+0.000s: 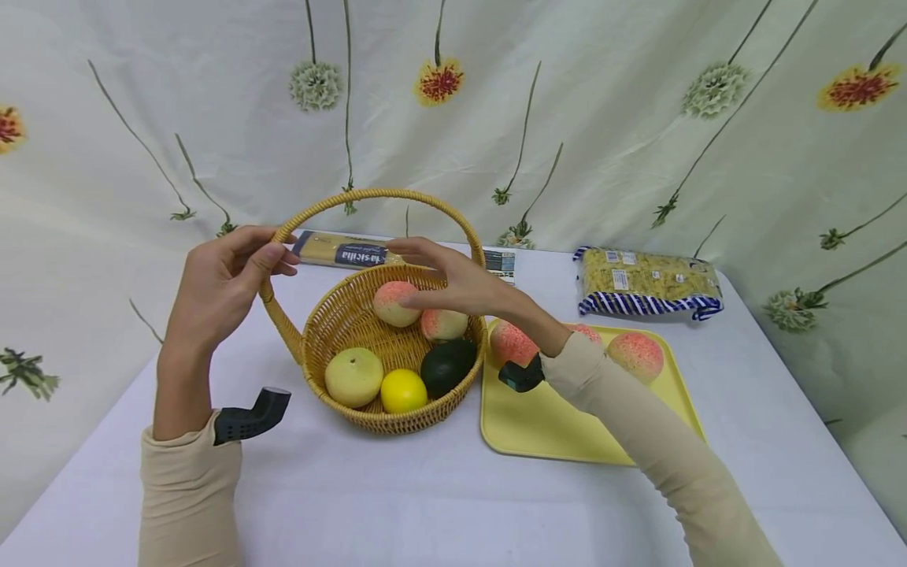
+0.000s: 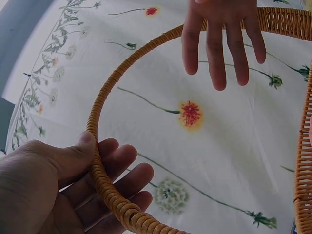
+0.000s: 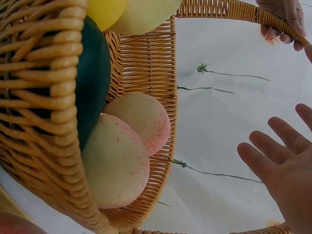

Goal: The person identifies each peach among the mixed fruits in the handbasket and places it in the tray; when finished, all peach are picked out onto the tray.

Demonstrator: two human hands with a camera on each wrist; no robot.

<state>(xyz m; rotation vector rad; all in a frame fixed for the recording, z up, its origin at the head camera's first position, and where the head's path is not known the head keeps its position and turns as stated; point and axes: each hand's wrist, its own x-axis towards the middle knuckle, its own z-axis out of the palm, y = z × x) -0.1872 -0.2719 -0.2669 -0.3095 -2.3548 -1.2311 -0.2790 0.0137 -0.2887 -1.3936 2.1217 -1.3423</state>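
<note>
My left hand (image 1: pixel 220 287) grips the left side of the wicker basket's arched handle (image 1: pixel 386 194), its thumb and fingers round it in the left wrist view. Over the basket (image 1: pixel 386 345) hovers my right hand (image 1: pixel 471 285), fingers straight and spread, holding nothing; the right wrist view shows it apart from the fruit. Two pink-and-cream peaches (image 3: pixel 116 161) lie against each other inside the basket. With them are a dark green avocado-like fruit (image 1: pixel 448 367), a bright yellow round fruit (image 1: pixel 404 391) and a pale yellow-green round fruit (image 1: pixel 353 376).
Right of the basket, a yellow tray (image 1: pixel 546 437) bears three peaches (image 1: pixel 636 356), partly hidden by my right forearm. A pasta bag (image 1: pixel 648 282) lies at the back right. Behind the basket is a pasta packet (image 1: pixel 322 247). A flowered cloth (image 1: pixel 581 102) hangs behind the table.
</note>
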